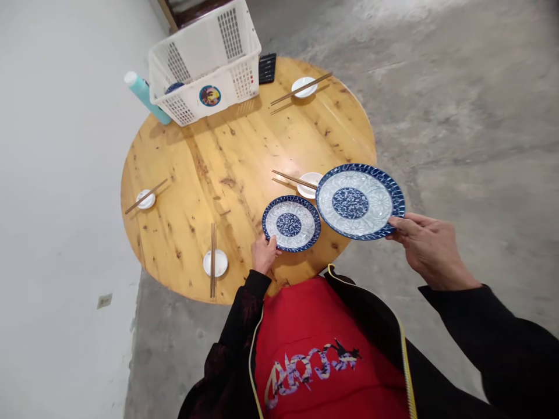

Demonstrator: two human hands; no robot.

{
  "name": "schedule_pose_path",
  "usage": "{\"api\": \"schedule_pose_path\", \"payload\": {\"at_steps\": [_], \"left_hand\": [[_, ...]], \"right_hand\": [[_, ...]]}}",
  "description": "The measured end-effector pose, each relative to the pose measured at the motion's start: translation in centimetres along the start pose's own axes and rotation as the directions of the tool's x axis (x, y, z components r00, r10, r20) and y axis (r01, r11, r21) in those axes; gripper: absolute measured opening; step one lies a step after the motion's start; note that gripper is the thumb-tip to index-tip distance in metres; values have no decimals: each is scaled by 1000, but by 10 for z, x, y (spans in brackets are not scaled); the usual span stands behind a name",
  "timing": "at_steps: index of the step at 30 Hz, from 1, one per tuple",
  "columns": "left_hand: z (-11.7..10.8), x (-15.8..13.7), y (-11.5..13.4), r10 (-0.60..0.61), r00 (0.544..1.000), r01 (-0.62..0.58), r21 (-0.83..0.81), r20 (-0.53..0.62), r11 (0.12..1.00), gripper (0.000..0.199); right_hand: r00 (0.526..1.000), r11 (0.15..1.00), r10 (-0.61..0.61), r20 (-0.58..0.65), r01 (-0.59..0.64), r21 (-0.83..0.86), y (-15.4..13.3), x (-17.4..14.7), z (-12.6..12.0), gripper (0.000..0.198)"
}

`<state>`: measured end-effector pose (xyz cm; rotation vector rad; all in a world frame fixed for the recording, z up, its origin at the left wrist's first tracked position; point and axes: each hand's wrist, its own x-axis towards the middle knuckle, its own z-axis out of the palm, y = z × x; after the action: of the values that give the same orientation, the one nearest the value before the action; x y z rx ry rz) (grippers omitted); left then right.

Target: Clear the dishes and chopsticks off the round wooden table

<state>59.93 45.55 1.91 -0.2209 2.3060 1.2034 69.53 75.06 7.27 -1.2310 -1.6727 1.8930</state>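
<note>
My left hand grips the lower left rim of a blue-and-white patterned plate, thumb on top, over the near side of the round wooden table. A second, similar plate is pinched at its lower right rim by my right hand. This one is raised past the table's right edge and looks larger. Just beyond both plates sits a small white bowl with chopsticks across it. The right-hand plate covers the chopsticks' right end.
Around the table are more white bowls with chopsticks laid over them. At the far side stand a white plastic basket with something dark blue inside, a turquoise bottle and a black tray-like object. A white wall borders the left.
</note>
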Motion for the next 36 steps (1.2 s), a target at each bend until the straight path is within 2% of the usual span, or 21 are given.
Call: {"api": "schedule_pose_path", "payload": {"at_steps": [6, 9, 12, 17, 21, 29, 36], "left_hand": [[-6, 4, 4, 23, 998, -5, 252, -65, 968, 38], [-6, 9, 2, 57, 991, -5, 384, -123, 923, 46], [-8, 9, 0, 76, 987, -7, 436, -141, 900, 50], [-18, 4, -6, 87, 983, -34, 308, -161, 951, 46], [-21, 2, -7, 126, 972, -88, 192, -197, 977, 33], [-8, 2, 2, 186, 979, -174, 129, -83, 976, 31], [-5, 6, 0, 206, 976, -191, 177, -71, 966, 35]], "right_hand": [[986, 987, -18, 168, 44, -154, 8, -5, 25, 21], [964, 967, -4, 267, 72, -244, 16, -6, 38, 25], [936, 947, 17, 351, 98, -307, 27, -3, 49, 26], [892, 893, 25, 451, 182, -411, 36, 2, 62, 24], [866, 865, 45, 498, 215, -453, 36, 3, 71, 24], [865, 795, 69, 497, 253, -551, 38, 5, 84, 21], [884, 627, -6, 468, 368, -686, 56, 18, 88, 19]]}}
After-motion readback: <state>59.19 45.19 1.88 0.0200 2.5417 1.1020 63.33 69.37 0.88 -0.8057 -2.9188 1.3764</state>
